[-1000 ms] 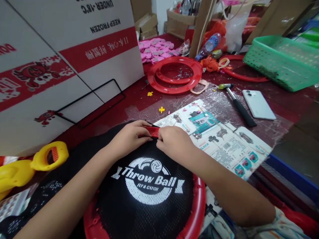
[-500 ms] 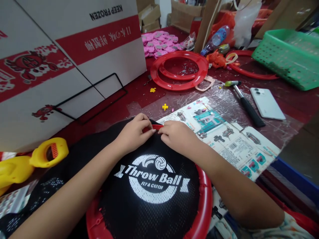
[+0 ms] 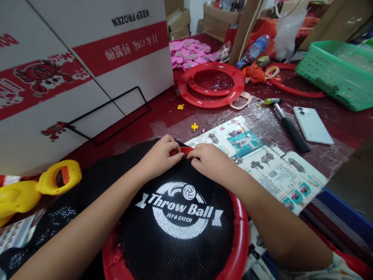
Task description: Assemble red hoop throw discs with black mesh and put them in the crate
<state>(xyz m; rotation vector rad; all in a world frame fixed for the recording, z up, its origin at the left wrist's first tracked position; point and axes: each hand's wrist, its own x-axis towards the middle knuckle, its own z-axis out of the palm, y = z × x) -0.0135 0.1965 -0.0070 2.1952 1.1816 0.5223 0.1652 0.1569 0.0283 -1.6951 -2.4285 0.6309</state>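
In front of me lies a black mesh fabric (image 3: 175, 256) printed with "Throw Ball" in white, spread over a red plastic ring (image 3: 240, 237). At the ring's far rim, my left hand (image 3: 164, 153) pinches the edge of the mesh between thumb and fingers. Close beside it on the right, my right hand (image 3: 205, 157) pinches the same edge, its fingertips a short gap from the left ones. A strip of red rim shows between and behind the hands. More black fabric bunches out to the left, under my left forearm.
A large white carton (image 3: 87, 50) stands at left. Yellow plastic pieces (image 3: 60, 177) lie below it. Beyond are stacked red rings (image 3: 237, 87), pink pieces (image 3: 192, 52) and a green basket (image 3: 335, 74). A hammer (image 3: 293, 130), a phone (image 3: 313, 124) and a printed card sheet (image 3: 271, 167) lie at right.
The view has shifted slightly, so everything sits a little lower and further right. Both hands stay at the far rim, with only small finger movement.
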